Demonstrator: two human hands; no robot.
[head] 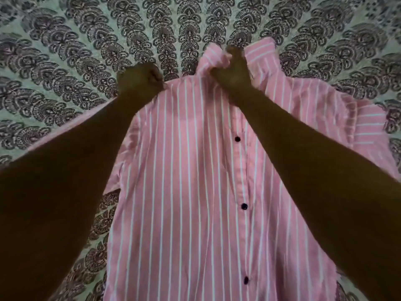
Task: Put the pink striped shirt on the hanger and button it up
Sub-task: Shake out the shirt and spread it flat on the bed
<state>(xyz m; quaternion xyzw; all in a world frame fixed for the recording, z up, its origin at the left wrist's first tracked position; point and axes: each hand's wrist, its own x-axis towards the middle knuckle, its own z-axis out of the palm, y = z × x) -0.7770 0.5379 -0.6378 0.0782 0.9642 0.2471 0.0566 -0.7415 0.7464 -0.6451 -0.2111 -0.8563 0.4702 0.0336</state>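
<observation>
My left hand (138, 78) grips the pink striped shirt (186, 192) at its shoulder, my right hand (232, 66) clenches the collar; shirt lies on patterned bedspread (65, 61).

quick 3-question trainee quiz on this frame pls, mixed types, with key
1. True or false: the pink striped shirt lies on a plain white sheet.
2. Multiple choice: the right hand grips the shirt at A) the hem B) the collar C) a cuff.
3. How many dark buttons show on the placket?

Key:
1. False; the bedspread is patterned.
2. B; meanwhile the left hand grips the shoulder edge.
3. Three; the top button is nearest the collar.
</observation>
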